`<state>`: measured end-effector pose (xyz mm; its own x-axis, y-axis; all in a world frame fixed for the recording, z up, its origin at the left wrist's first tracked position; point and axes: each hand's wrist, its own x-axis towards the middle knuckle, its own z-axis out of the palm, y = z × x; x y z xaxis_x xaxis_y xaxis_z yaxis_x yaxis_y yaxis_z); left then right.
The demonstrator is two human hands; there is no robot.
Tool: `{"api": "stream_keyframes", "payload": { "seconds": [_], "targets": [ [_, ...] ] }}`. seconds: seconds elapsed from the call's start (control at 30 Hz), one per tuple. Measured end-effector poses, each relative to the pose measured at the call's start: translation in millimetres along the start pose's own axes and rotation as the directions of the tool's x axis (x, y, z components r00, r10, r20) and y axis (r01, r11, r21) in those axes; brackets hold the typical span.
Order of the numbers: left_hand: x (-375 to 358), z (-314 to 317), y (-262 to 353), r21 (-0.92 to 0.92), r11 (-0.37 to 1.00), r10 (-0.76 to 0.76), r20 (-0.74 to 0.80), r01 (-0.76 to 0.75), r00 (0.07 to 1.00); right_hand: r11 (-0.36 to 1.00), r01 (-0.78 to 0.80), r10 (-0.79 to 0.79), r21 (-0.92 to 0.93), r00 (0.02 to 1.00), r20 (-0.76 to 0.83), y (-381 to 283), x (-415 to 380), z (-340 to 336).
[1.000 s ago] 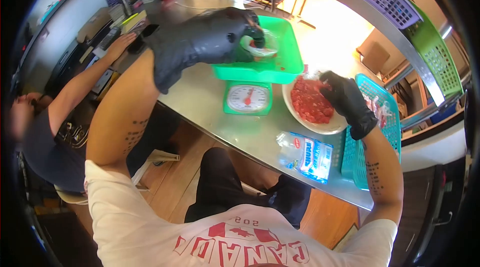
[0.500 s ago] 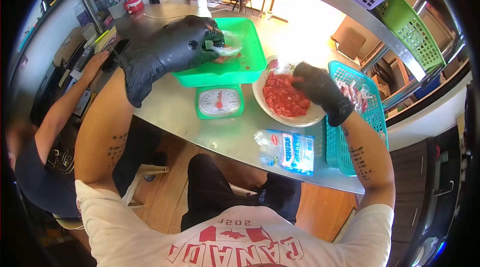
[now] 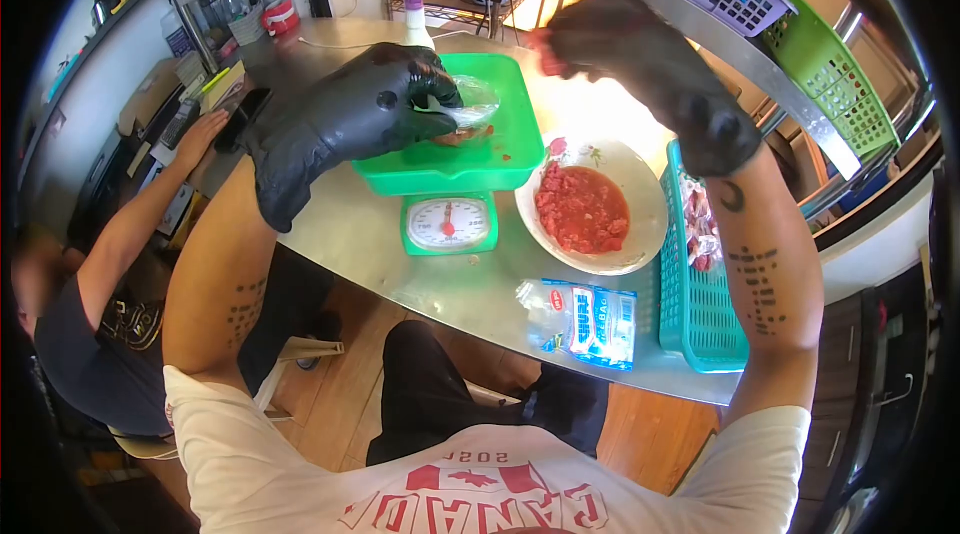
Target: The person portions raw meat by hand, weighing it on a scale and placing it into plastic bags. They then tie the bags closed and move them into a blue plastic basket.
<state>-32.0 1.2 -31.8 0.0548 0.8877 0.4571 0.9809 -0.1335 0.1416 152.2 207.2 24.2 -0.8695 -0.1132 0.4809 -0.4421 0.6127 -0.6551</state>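
Both my hands wear black gloves. My left hand point(image 3: 375, 114) grips the mouth of a clear plastic bag point(image 3: 470, 104) that rests in the green tray point(image 3: 510, 149) on top of a green dial scale point(image 3: 448, 224). My right hand point(image 3: 640, 64) is raised above the tray's right edge, fingers pinched on a small bit of red meat. Below it stands a white bowl point(image 3: 640, 194) of chopped red meat point(image 3: 580, 209).
A teal basket point(image 3: 700, 319) with bagged meat lies to the right of the bowl. A pack of plastic bags point(image 3: 585, 312) lies near the table's front edge. Another person sits at the left, hand point(image 3: 200, 134) on the table. Purple and green baskets sit on the shelf above.
My right hand has lifted out of the bowl and moved up and left toward the bag with meat in its fingers. My left hand still holds the bag.
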Motion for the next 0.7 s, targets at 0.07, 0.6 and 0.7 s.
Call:
{"api": "stream_keyframes", "payload": {
  "seconds": [0.07,0.6,0.7],
  "targets": [
    [1,-4,5,-0.011,1.0,0.024,-0.005,-0.024,1.0,0.928,-0.361,0.364,-0.089,0.931,0.025,-4,31,27],
    [-11,-18,20,-0.079,0.996,0.025,-0.077,-0.032,0.997,0.835,0.061,0.113,-0.548,0.953,0.28,19,67,62],
    [-11,-15,17,-0.072,0.997,0.018,-0.064,-0.023,0.998,0.881,0.045,0.083,-0.471,0.965,0.248,26,67,72]
  ]
}}
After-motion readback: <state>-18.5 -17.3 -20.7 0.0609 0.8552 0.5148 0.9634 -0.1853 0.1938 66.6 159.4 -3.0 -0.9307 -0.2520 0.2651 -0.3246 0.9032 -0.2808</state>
